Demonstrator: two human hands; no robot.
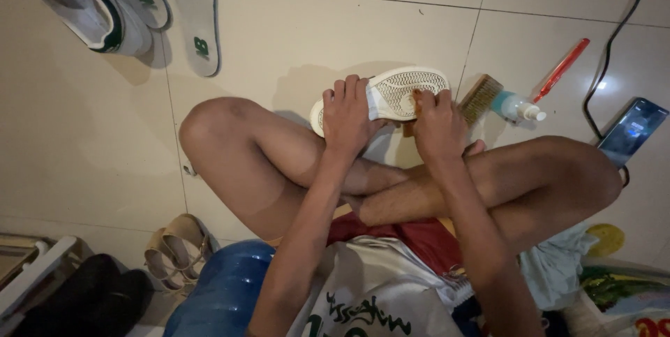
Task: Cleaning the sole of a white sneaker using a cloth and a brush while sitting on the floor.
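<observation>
Pale tiled floor point(335, 30), dim light, person sitting cross-legged. Left hand point(347, 115) grips a white shoe point(391, 94) turned sole-up over the shins, fingers clenched around its middle. Right hand point(438, 122) is closed on a small brown thing pressed to the sole near the toe end; cannot tell exactly what it is, possibly a small brush or cloth. Just right of the shoe on the floor: a wooden brush point(480, 98), a small plastic bottle point(516, 107), a red toothbrush point(560, 69). Phone point(631, 131) with cable lies far right. Other white shoe point(94, 3) and two insoles point(197, 19) top left, sandals point(174, 250) bottom left. Risk, as a judgement: the shoe is held in air by one hand only, so hard scrubbing could twist it loose; the bottle sits near the right elbow's path and could tip toward the phone.
</observation>
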